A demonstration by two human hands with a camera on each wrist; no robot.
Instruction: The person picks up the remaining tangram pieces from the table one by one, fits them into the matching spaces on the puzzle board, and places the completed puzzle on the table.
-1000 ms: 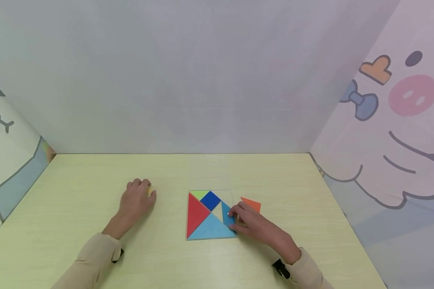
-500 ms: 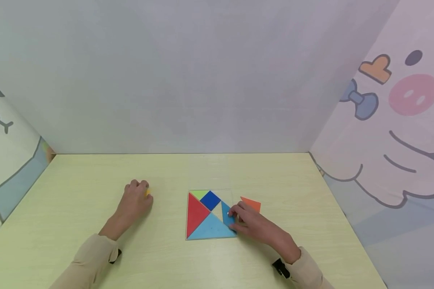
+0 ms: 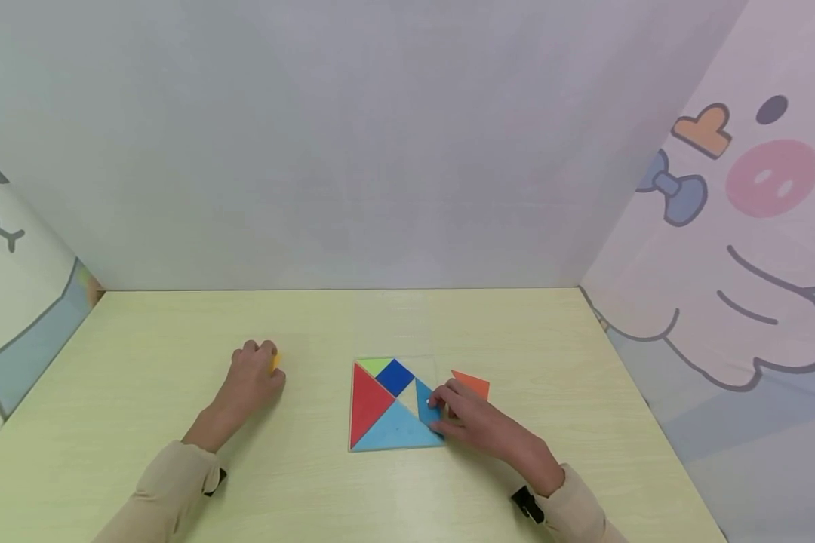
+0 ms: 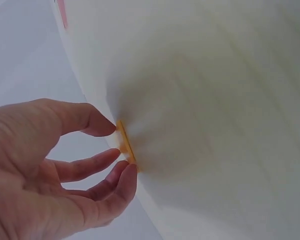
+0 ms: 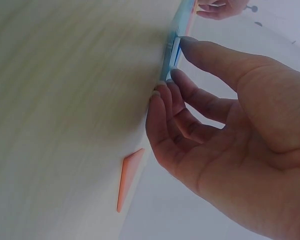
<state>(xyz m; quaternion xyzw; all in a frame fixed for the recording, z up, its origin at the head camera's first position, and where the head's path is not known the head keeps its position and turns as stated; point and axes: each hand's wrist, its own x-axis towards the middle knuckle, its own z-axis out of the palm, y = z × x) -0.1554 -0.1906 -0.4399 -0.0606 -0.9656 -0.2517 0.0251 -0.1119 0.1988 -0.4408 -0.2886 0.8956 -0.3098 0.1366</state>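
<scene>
In the head view my left hand (image 3: 250, 381) pinches a yellow tangram piece (image 3: 275, 361) at the left of the table. The left wrist view shows thumb and fingertips at the edges of this thin yellow piece (image 4: 126, 142). My right hand (image 3: 478, 422) bends over the right side of a tangram square and pinches a blue slanted piece (image 3: 424, 400) between thumb and fingers, hiding part of it. Beside that piece lie a large light blue triangle (image 3: 397, 430), a red triangle (image 3: 369, 403), a dark blue square (image 3: 395, 376) and a light green triangle (image 3: 375, 365).
An orange triangle (image 3: 472, 381) lies loose just beyond my right hand, partly covered by it. The pieces sit in a thin clear tray (image 3: 426, 365) on the pale wooden table (image 3: 312, 490). A bare triangle of tray shows in the middle. A grey-white wall (image 3: 339, 151) rises behind.
My left hand has shifted slightly left and towards me, and more of the yellow piece shows. My right hand and the pieces in the tray stay put.
</scene>
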